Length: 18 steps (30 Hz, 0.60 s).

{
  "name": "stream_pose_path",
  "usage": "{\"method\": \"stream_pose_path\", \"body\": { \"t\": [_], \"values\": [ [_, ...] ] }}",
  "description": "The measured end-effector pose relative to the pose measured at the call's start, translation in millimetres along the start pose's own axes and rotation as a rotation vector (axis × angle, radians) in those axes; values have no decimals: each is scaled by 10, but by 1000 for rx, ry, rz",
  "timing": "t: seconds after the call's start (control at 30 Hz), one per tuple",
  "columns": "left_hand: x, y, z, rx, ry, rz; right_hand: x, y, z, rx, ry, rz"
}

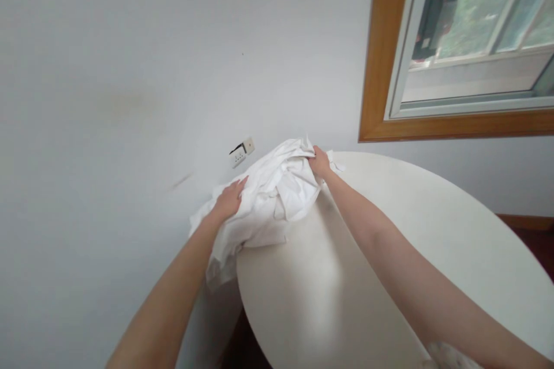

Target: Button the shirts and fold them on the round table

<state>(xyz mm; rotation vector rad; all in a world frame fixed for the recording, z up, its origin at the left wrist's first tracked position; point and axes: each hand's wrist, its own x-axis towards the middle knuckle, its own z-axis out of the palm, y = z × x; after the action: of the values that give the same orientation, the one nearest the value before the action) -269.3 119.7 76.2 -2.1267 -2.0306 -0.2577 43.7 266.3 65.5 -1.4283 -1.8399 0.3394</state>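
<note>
A crumpled white cloth (277,190) lies bunched at the far left part of the white table (402,202), close against the wall. Some of it hangs over the table's left edge. My left hand (229,200) is on the cloth's left side, its fingers closed over the folds and its thumb side partly hidden. On the other side, my right hand (319,162) grips a bunched edge near the back of the table. A small end of cloth sticks out beyond that hand. Whether the cloth is a garment or a sheet, I cannot tell.
Behind the cloth, a wall socket (238,157) sits in the pale wall (173,57), beside a dark gap. A wood-framed window (369,57) is at the upper right. The table has a curved rim and a seam across it. Some whitish fabric (452,356) shows at the bottom right.
</note>
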Motion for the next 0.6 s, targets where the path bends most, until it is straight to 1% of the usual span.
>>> {"method": "stream_pose_path", "body": {
  "t": [0.03,0.07,0.1,0.13,0.2,0.3,0.37,0.43,0.5,0.53,0.6],
  "values": [
    [-63,23,205,-5,19,-11,-20,73,37,-72,-24,17],
    [-120,42,369,-6,59,-18,-32,128,61,-123,-39,34],
    [-166,54,486,-7,89,-18,-36,168,74,-148,-56,45],
    [-195,59,557,-11,117,-20,-34,194,77,-153,-84,45],
    [-204,42,585,-26,146,-20,-16,222,45,-115,-140,41],
    [-124,-33,465,-78,207,-39,1,279,-108,-33,-170,-2],
    [-62,-77,345,-132,293,-37,-34,366,-290,77,-130,-68],
    [-31,-63,204,-189,385,-21,-132,497,-531,210,-79,-122],
    [-47,70,42,-235,462,7,-307,653,-810,248,-64,-132],
    [-74,195,-42,-253,495,25,-425,731,-952,225,-57,-134],
    [-164,567,-190,-277,546,84,-721,868,-1209,84,-37,-144]
  ]
}}
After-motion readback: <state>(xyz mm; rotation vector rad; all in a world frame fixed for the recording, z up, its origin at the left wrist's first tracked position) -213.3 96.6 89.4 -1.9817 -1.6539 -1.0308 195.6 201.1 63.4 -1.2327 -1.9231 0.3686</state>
